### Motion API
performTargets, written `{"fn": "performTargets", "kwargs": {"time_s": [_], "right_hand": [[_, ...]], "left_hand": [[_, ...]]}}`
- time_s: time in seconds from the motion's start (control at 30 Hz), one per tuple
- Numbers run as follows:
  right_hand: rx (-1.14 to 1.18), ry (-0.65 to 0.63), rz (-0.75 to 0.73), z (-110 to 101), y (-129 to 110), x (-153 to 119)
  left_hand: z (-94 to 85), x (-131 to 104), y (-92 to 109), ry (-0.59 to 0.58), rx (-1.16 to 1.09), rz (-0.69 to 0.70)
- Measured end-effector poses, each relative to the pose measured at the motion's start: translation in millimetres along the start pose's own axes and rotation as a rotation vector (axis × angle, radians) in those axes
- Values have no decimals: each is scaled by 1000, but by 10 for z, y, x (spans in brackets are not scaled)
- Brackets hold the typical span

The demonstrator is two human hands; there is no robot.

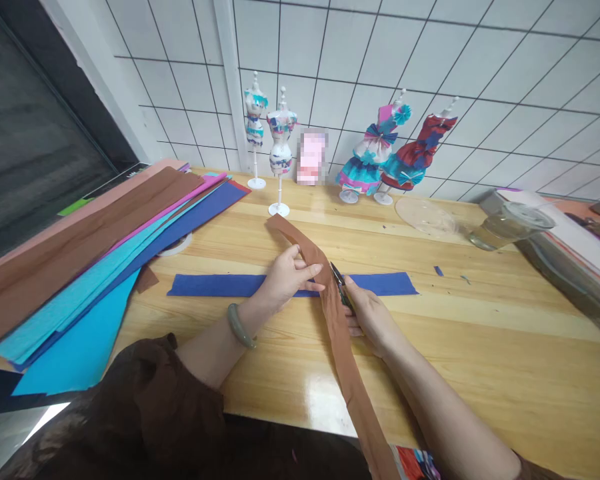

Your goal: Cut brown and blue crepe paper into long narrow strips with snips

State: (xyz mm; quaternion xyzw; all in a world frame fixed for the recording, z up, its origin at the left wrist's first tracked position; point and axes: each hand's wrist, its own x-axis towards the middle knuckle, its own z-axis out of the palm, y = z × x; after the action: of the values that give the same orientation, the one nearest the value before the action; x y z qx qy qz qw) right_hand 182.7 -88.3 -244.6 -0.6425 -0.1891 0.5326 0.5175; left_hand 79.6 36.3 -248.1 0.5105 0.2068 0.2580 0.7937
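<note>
A long brown crepe paper strip [341,340] runs from mid-table down past the front edge. My left hand [291,275] pinches its upper part between thumb and fingers; a green bangle circles that wrist. Just right of the strip, my right hand [369,310] grips a pair of dark scissors [337,275], whose blades lie at the strip's edge. Whether the blades touch the paper I cannot tell. Beneath both hands a blue crepe paper strip [215,285] lies flat across the table, its middle hidden.
Folded crepe paper sheets [80,247] pile up at left, over a tape roll [176,245]. Two paper-patched mannequins [281,143] and two mannequins in paper dresses [370,163] stand along the wall. A plastic cup [505,227] and blue scraps [439,271] are at right.
</note>
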Motion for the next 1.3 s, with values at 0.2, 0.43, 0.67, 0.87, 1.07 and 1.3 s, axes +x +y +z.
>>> {"fn": "performTargets", "kwargs": {"time_s": [0.2,0.43,0.67,0.87,1.07,1.3], "right_hand": [[27,12,20,-1,-7,-1],[-55,111,21,-9,-14,-5],[-12,55,39,-6,-11,-6],[5,55,29,0,-10,-2],[42,24,46,3,-22,-19],[31,26,27,2,-26,-23]], "left_hand": [[2,-7,-50,-49,15,-7],[17,-3,-115,-84,39,24],[-6,5,-103,-58,36,25],[12,-1,-113,-89,43,22],[18,-4,-95,-67,48,27],[5,-1,-68,-38,-70,-49]]}}
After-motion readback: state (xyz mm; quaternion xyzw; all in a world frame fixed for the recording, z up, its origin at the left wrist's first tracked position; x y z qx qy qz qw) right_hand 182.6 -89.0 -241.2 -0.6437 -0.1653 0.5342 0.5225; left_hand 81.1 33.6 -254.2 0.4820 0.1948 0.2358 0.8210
